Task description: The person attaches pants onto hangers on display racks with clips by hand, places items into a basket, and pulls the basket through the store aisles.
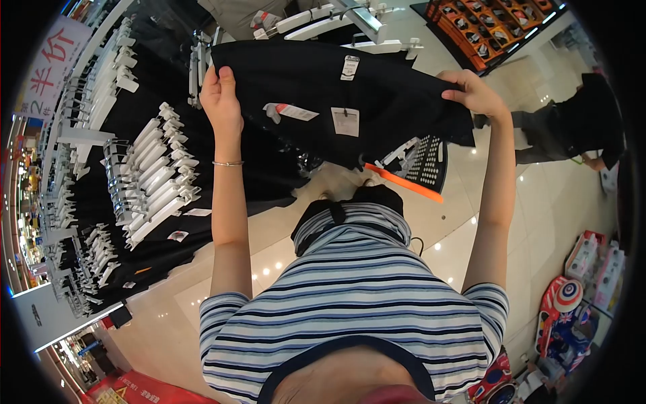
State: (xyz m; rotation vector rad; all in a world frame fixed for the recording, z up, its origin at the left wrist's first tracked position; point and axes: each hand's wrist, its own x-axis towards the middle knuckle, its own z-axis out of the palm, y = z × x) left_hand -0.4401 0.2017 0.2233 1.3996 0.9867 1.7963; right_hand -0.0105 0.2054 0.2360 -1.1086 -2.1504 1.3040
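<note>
Black garment (387, 104) hangs between left hand (221, 101) and right hand (475, 94), each pinching its far edge near one end, long axis left-right, neither hand nearer, white hangers (156, 172) off left.

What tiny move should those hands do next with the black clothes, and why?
Perhaps bring the right hand toward the left hand to fold the black garment, since each hand holds an end and it is spread wide between them.
</note>
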